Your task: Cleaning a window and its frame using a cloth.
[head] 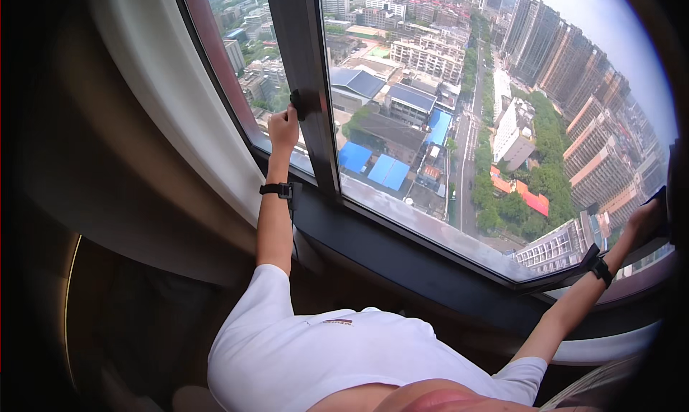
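My left hand (283, 128) is closed on a small black window handle (296, 104) on the dark upright frame (309, 83), thumb uppermost. Far to the right, my right hand (644, 219) grips what looks like a dark handle (660, 203) at the opposite upright. Its fingers are partly lost in the dark rim of the view. Between my outstretched arms is a large glass pane (398, 207). Black straps sit on both wrists, and a small dark device (294, 192) is attached to the left strap (274, 189).
A dark window sill (377, 240) runs below the glass. A pale curtain (177, 143) hangs at the left, close to my left forearm. Another pale fabric edge (603, 347) shows at lower right. Far below outside are buildings, trees and a road (469, 159).
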Tool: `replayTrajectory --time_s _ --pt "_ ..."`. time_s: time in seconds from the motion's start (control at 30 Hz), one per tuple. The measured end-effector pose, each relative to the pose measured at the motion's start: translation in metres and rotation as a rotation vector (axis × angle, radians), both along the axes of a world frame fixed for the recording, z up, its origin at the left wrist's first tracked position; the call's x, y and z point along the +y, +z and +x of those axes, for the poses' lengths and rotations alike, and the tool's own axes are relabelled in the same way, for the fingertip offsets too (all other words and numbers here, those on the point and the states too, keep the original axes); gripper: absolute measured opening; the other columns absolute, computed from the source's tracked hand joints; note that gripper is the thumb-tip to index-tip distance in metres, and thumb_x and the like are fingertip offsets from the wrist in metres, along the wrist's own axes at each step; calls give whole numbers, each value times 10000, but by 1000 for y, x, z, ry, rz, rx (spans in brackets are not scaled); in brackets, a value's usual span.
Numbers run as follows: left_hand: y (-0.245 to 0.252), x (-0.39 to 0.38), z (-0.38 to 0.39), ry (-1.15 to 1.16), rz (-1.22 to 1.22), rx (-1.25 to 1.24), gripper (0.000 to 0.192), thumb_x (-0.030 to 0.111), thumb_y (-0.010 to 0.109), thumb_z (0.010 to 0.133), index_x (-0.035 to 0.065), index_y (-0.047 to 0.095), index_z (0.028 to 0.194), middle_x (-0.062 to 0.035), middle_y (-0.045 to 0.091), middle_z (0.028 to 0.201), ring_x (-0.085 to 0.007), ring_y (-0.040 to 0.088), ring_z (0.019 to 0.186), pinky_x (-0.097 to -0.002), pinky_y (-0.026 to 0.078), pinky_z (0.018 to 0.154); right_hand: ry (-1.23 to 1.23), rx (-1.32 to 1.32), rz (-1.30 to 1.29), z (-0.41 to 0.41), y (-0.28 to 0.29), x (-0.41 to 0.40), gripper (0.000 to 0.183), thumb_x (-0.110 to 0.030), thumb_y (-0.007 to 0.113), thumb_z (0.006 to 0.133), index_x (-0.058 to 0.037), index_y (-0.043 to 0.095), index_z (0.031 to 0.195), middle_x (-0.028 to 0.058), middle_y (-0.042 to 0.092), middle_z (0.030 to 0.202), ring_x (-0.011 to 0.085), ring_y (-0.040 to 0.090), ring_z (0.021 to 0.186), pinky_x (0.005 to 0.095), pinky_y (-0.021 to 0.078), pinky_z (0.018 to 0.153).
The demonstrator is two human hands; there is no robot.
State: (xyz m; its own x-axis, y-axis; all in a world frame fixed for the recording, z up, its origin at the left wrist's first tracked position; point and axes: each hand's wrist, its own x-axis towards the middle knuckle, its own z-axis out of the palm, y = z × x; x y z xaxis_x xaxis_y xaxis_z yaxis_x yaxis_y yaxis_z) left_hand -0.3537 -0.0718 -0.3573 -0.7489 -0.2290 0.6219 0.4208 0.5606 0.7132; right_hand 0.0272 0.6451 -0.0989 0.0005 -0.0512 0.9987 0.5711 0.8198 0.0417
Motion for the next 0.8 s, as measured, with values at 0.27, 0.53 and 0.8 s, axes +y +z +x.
replayTrajectory --time_s 0.27,0.53,0.8 --pt "5 8 1 -6 2 33 563 358 490 1020 -99 508 692 -202 398 529 -253 420 492 -461 317 544 -39 9 8 -44 17 -59 558 -459 384 1021 -27 736 1004 225 720 1014 455 653 927 549 477 845" --pt "-1 8 -4 -57 2 105 575 317 403 1048 -88 492 651 -240 457 541 -399 463 506 -509 310 560 264 -103 87 -185 -29 -300 279 -420 573 981 -170 682 1040 77 667 846 320 676 797 525 466 985" --pt "-17 -5 -12 -128 -58 77 575 295 341 1053 -78 475 637 -208 466 520 -377 453 487 -511 298 556 545 -330 291 -215 -72 -343 266 -410 640 923 -237 723 1107 17 678 1085 242 502 1329 492 285 1189"
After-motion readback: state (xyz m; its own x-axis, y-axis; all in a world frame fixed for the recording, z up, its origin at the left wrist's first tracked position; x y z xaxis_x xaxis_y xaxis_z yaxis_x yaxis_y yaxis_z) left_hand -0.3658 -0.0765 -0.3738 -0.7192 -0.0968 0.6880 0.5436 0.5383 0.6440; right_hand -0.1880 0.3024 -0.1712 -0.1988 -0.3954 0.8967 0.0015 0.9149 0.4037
